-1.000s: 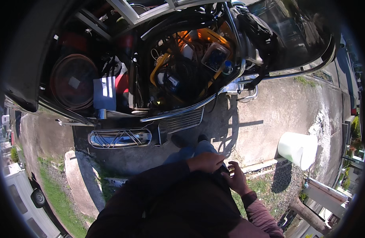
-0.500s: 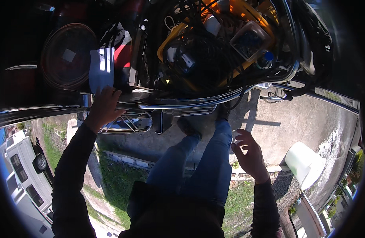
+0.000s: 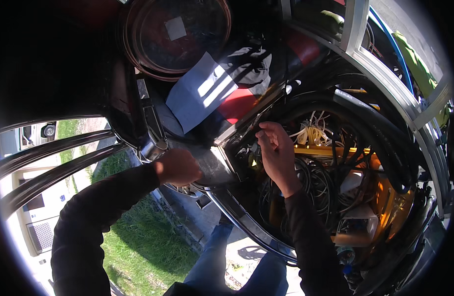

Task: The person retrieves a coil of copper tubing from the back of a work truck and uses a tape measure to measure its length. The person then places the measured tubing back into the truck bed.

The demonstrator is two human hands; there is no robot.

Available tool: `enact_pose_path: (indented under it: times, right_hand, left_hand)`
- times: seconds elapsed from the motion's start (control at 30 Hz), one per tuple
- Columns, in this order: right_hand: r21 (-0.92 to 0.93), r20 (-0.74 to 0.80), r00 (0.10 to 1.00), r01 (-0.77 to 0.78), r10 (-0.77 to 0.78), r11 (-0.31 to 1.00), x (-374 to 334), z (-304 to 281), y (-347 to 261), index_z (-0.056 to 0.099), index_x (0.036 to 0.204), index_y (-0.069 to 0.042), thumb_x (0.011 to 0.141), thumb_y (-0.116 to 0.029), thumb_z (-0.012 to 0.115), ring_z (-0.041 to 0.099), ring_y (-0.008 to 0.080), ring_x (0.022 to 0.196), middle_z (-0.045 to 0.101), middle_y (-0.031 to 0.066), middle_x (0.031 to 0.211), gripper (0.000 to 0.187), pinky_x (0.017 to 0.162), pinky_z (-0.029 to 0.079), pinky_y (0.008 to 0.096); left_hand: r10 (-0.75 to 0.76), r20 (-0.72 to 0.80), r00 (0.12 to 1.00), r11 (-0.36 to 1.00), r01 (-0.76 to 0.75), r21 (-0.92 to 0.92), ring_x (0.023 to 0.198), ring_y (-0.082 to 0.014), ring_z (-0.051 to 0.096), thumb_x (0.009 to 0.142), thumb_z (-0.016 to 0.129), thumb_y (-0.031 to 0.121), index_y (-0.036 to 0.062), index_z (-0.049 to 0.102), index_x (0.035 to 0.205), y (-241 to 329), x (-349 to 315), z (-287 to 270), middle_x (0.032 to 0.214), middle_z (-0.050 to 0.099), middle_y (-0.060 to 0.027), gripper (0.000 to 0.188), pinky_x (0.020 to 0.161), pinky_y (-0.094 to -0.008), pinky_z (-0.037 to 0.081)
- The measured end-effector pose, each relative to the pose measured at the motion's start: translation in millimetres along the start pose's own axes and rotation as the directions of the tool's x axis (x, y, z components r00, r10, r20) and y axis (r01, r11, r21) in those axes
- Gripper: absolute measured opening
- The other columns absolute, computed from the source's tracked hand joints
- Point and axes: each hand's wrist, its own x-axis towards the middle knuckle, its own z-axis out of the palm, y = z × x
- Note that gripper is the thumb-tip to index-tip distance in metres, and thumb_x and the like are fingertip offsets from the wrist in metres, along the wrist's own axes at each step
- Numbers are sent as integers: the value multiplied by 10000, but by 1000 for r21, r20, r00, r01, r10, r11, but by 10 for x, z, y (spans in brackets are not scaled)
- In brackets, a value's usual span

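Observation:
Closed into a fist, my left hand [image 3: 177, 166] is at the near edge of a cargo area, beside a chrome fitting [image 3: 152, 149]. Whatever its fingers grip, if anything, is hidden. My right hand [image 3: 277, 155] hovers over a tangle of black cables [image 3: 315, 182], its fingers loosely bent and the thumb apart, with nothing visible in it. Ahead of my hands, a white sheet of paper [image 3: 199, 93] lies across a red and black surface [image 3: 236, 104]. Beyond the paper sits a round flat thing with a copper-coloured rim [image 3: 133, 47] and a pale square label.
A yellow bin [image 3: 384, 197] holds cables, white wires [image 3: 315, 132] and a clear plastic box [image 3: 357, 224]. Thick black hose [image 3: 380, 123] curves around it. A metal rack [image 3: 409, 101] borders the right side; a chrome rail [image 3: 241, 222] runs along the near edge, above grass [image 3: 138, 237].
The view has turned and moved in over the cargo area. My left hand has left the paper's edge and closed; my right hand has risen from beside my legs to above the cables.

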Motion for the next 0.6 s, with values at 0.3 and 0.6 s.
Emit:
enact_pose_path:
  times: [0.3, 0.6]
  right_hand:
    - [-419, 377, 710, 704, -595, 574, 3356, 1089, -661, 700, 1239, -22, 961, -153, 638, 663, 408, 1182, 691, 238, 1217, 313, 1024, 532, 472]
    - [-554, 222, 699, 664, -680, 502, 5447, 1866, -1640, 644, 1380, -8, 906, -414, 710, 644, 420, 1274, 654, 280, 1355, 627, 1058, 529, 483]
  left_hand:
    - [-118, -176, 977, 952, 61, -301, 767, -326, 780, 843, 680, 167, 90, 714, 796, 45, 33, 148, 749, 753, -96, 96, 670, -459, 621]
    - [-172, -279, 945, 960, 97, -262, 688, -280, 767, 745, 740, 172, 174, 798, 696, 156, 91, 306, 672, 740, -43, 76, 585, -453, 593]
